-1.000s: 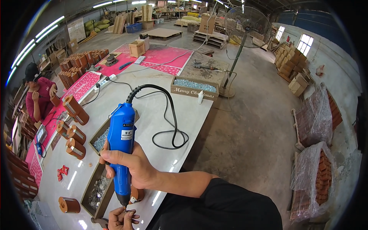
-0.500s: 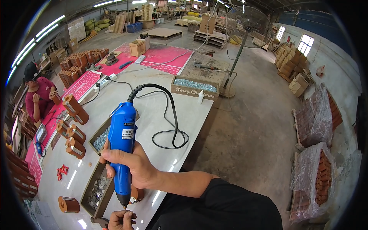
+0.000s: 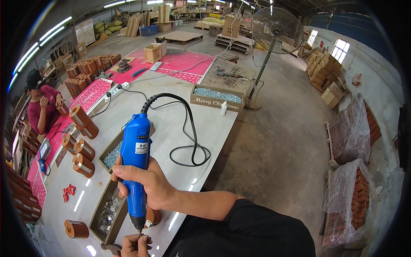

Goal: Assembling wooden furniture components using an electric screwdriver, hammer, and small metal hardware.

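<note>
My right hand [image 3: 147, 184] grips a blue electric screwdriver [image 3: 135, 165], held upright with its tip pointing down. A black cord [image 3: 188, 137] runs from its top and loops over the white table [image 3: 180, 115]. At the bottom edge my left hand [image 3: 136, 245] pinches a small part right under the tool's tip; the part is too small to make out. A brown round piece [image 3: 153, 216] sits on the table just behind the tip.
Shallow wooden trays of small metal parts [image 3: 109, 210] lie left of my hands. Brown cylindrical pieces [image 3: 81, 160] stand along the table's left. A wooden box of screws [image 3: 216, 97] sits at the far end. A person in red [image 3: 40, 107] works at left. A standing fan [image 3: 269, 38] is beyond the table.
The screwdriver and my right hand have stayed almost in place, tip still over my left hand. Nothing else has visibly moved.
</note>
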Demonstrator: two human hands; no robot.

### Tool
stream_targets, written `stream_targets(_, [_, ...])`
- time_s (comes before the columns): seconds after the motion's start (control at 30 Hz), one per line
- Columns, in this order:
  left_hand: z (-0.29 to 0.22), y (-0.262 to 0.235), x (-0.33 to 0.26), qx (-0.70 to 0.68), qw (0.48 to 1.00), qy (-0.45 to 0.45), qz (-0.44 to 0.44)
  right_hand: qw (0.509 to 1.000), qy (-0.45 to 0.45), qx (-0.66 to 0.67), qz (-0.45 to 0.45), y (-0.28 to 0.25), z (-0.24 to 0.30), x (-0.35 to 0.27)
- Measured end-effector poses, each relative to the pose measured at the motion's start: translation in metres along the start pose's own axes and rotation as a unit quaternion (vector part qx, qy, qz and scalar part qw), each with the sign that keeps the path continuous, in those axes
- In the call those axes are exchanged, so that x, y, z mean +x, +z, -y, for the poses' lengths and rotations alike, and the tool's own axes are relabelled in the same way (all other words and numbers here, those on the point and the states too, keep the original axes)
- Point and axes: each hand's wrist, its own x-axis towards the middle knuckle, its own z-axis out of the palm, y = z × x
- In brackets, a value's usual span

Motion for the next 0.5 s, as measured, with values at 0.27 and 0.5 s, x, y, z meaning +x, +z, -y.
stream_targets(0.27, [-0.003,0.002,-0.001,0.097,0.994,0.040,-0.014,1.000,-0.004,-0.018,0.005,0.000,-0.002,-0.003])
stream_targets(0.5, [0.005,0.004,0.000,0.218,0.967,0.131,-0.034,0.998,-0.057,-0.010,-0.025,-0.004,-0.007,-0.010])
